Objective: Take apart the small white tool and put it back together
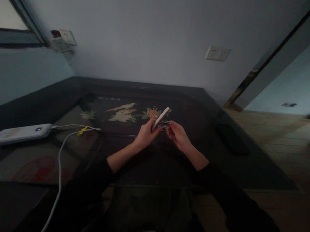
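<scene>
My left hand (pixel 145 133) grips a slim white bar-shaped object (pixel 162 117), seen almost edge-on and tilted up to the right; its kind does not show clearly. Close beside it, my right hand (pixel 179 135) pinches a small green and silver cylinder that looks like a battery (pixel 166 122). Another small shiny piece (pixel 163 128) shows between the hands, too small to make out. Both hands are above the dark glossy table (pixel 158 160), in front of its bird and flower picture (pixel 124 112).
On the left lies a white power bank (pixel 23 133) with a white cable (pixel 60 159) running off the table's front edge. A yellow tag (pixel 81 131) sits on the cable. A dark flat object (pixel 233 140) lies to the right. Wall sockets (pixel 218 53) are behind.
</scene>
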Demonstrator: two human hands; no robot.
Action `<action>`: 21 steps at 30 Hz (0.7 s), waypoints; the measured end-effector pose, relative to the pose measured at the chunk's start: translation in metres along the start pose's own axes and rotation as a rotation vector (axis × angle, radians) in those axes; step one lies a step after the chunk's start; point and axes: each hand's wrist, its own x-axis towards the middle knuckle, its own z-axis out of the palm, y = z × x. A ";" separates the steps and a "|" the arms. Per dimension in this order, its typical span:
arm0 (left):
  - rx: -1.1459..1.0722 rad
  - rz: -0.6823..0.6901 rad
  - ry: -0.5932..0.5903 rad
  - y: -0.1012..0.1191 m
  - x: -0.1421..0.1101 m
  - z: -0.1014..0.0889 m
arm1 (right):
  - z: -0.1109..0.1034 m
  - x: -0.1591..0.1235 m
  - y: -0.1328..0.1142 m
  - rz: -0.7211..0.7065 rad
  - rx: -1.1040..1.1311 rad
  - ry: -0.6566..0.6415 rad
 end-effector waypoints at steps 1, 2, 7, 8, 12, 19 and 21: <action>0.013 0.019 0.004 0.000 0.000 -0.001 | 0.000 0.000 0.001 0.023 -0.018 -0.010; 0.024 0.038 0.005 -0.001 -0.001 -0.001 | 0.000 -0.001 0.002 0.043 -0.034 -0.022; 0.092 0.134 -0.013 -0.009 0.000 -0.001 | 0.003 -0.003 0.006 0.117 -0.094 -0.081; 0.113 0.150 -0.021 -0.010 0.000 -0.002 | 0.003 -0.003 0.006 0.126 -0.104 -0.091; 0.216 0.181 -0.025 -0.014 0.002 -0.005 | 0.005 -0.004 0.007 0.154 -0.139 -0.114; 0.263 0.201 -0.019 -0.014 0.003 -0.007 | 0.006 -0.003 0.006 0.169 -0.153 -0.119; 0.249 0.197 -0.007 -0.014 0.003 -0.007 | 0.006 -0.004 0.007 0.172 -0.145 -0.112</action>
